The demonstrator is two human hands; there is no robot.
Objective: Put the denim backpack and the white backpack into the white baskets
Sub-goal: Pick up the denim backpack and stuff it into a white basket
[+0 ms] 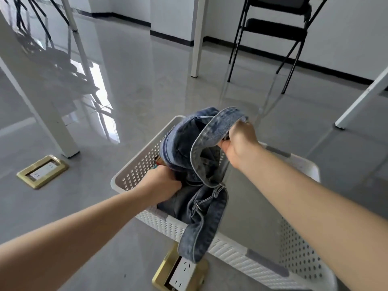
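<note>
A brass floor socket (42, 171) lies at far left on the grey floor. The left hand (162, 183), fingers curled shut on dark denim, presses the denim backpack (190, 156) down into the left end of the white basket (134, 171). The bag's long axis runs from the far rim toward the near wall, where one strap (198, 238) spills over the near rim, out of both hands' grasp. The right hand (237, 143), closed on a raised denim strap loop (218, 124), holds higher and farther back. The left hand is nearer the trailing strap. No white backpack is visible; no readable label appears.
</note>
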